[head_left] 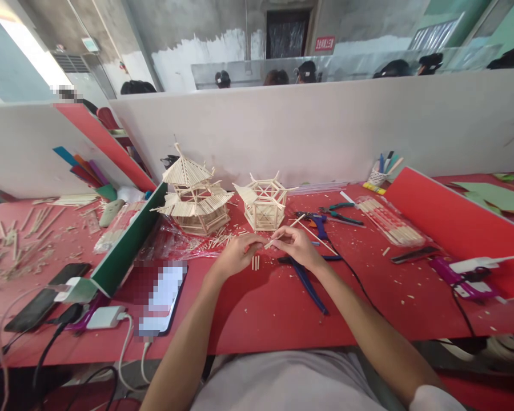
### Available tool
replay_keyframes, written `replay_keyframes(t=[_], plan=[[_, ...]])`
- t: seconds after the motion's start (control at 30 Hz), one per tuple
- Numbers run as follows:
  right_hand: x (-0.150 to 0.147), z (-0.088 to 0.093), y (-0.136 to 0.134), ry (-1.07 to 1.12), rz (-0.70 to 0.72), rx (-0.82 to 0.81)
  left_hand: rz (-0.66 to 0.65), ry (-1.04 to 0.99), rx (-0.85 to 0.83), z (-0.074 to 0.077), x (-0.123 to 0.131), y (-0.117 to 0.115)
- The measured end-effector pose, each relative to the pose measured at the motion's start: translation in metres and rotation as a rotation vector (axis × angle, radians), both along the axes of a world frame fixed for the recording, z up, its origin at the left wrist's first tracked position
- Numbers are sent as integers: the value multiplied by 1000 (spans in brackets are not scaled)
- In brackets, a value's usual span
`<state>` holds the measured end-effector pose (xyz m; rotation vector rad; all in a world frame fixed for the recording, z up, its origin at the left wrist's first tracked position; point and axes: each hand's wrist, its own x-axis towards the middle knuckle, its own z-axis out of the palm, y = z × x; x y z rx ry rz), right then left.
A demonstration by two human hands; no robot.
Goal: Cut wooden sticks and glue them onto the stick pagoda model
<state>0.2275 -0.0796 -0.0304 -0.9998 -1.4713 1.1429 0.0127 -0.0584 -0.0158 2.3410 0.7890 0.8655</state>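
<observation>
Okay, head view, only one to go on. Thin wooden stick sits mid-frame between the two hands, long axis slanting lower left to upper right. Looks like a single piece; fingers cover its middle, so can't swear to it.

Right hand: thumb and fingertips pinching the stick, far end poking out past the knuckles toward upper right. Left hand: fingertips bunched at the lower-left end, touching or just beside; can't tell if they actually clamp it. So right is the carrying grip, I'd say.

Key relation: open stick frame stands directly above the fingertips in the picture, just past them, upright. Its lone slatted roof panel is on its left, left hand's side; right side is bare ribs. Stick's axis runs across to the right of it, so lining up with a rib likely needs a wrist turn.

Nearby: three short sticks below the fingertips, blue-handled pliers under the right forearm side, glue gun right of centre, roofed pavilion model left of centre.
</observation>
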Motion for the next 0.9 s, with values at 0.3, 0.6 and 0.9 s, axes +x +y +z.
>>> replay_keyframes(t=[0.3, 0.6, 0.9], plan=[[-1, -6, 2, 96, -40, -10, 8, -16, 14, 1, 2, -1], [-4, -6, 1, 143, -55, 9, 19, -73, -66, -2, 5, -3], [-7, -7, 1, 152, -157, 61, -4, -213, -191, -9, 18, -7]])
